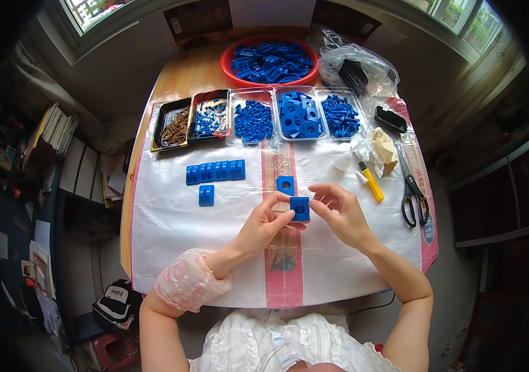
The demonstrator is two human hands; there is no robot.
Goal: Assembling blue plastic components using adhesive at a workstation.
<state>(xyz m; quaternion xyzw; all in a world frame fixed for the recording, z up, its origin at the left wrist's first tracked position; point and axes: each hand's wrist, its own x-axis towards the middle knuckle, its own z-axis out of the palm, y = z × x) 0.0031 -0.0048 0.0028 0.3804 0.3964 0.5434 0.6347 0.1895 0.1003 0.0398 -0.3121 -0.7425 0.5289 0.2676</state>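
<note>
Pinching a square blue holed block [299, 203] in the left hand [270, 217], over the right edge of the pink-edged stripe [272, 285]. Holding the right hand [339, 214] loosely curled with parted fingers, just right of the stripe; cannot tell about contact with the block. Can see a row of blue blocks [216, 172] left of the stripe, black-handled scissors [410, 180] well right.

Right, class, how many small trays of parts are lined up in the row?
5, side by side. Left to right: outer black tray, inner black tray, left clear tray, middle clear tray, right clear tray. None seems hidden.
</note>
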